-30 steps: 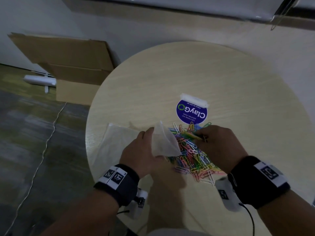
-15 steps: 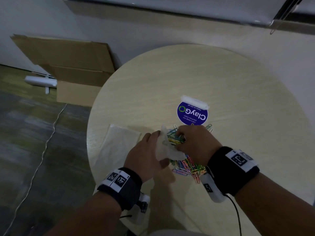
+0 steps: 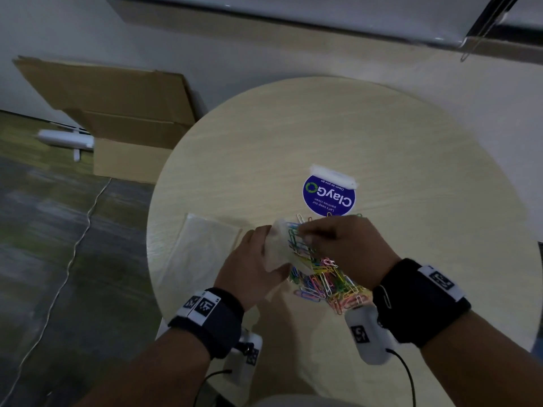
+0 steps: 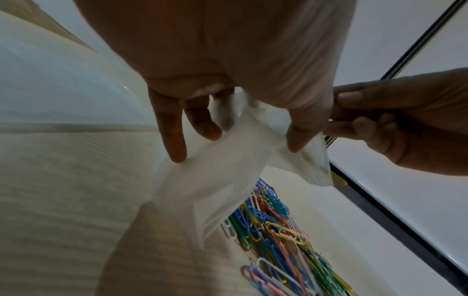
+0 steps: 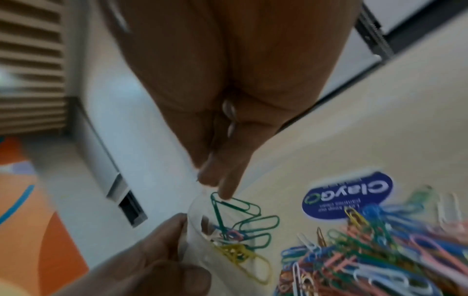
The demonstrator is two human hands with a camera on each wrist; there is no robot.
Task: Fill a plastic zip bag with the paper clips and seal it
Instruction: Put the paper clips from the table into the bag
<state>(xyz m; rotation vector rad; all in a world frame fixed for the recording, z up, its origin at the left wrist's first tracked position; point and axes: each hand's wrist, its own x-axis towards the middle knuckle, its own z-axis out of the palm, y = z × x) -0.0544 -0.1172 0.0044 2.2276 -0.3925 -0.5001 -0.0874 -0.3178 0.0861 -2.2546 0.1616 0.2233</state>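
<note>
1. The left hand (image 3: 249, 268) grips the bag (image 3: 280, 251) near its mouth, fingers (image 4: 174, 138) curled into the plastic. It is held tilted above the surface (image 3: 382, 136), likely so the opening faces the other hand.
2. The right hand (image 3: 343, 248) hovers at the mouth, fingers (image 5: 222, 180) pinched together on a small bunch of clips (image 5: 240, 226) already partly inside.
3. The pile (image 3: 326, 283) lies on the surface directly below and beside the bag, which keeps each trip short.
4. Most clips remain outside; sealing is far off.
5. A round sticker (image 3: 329, 195) sits just beyond the pile.
</note>
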